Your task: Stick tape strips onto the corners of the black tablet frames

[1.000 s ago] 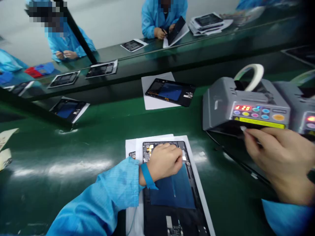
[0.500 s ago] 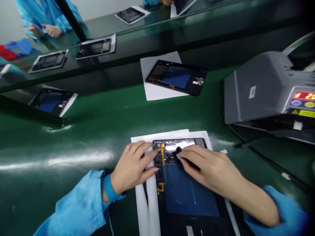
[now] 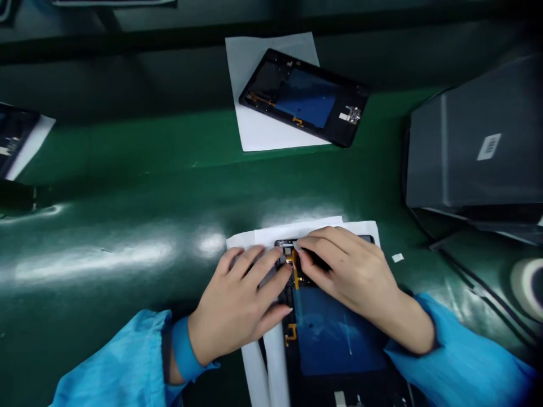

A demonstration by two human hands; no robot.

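Note:
An opened tablet (image 3: 339, 333), with a blue film panel and orange flex cables, lies on white paper sheets (image 3: 275, 367) below me. My left hand (image 3: 241, 299) rests over its left edge, fingers spread, fingertips touching the frame beside the upper orange flex cable (image 3: 296, 271). My right hand (image 3: 348, 271) is over the tablet's top part, thumb and forefinger pinched close to that cable. Whatever sits between those fingertips is too small and hidden to name. The right hand covers much of the tablet's upper area.
A second opened tablet (image 3: 309, 96) lies on white paper beyond my hands. At right stand a grey machine (image 3: 470, 147), a black cable (image 3: 470, 277) and a tape roll (image 3: 526, 288). Another tablet (image 3: 14, 133) shows at the left edge.
My right hand has moved left and up, from the middle of the tablet's top to the flex cable; the dark piece at its fingertips no longer shows. The view has tilted down.

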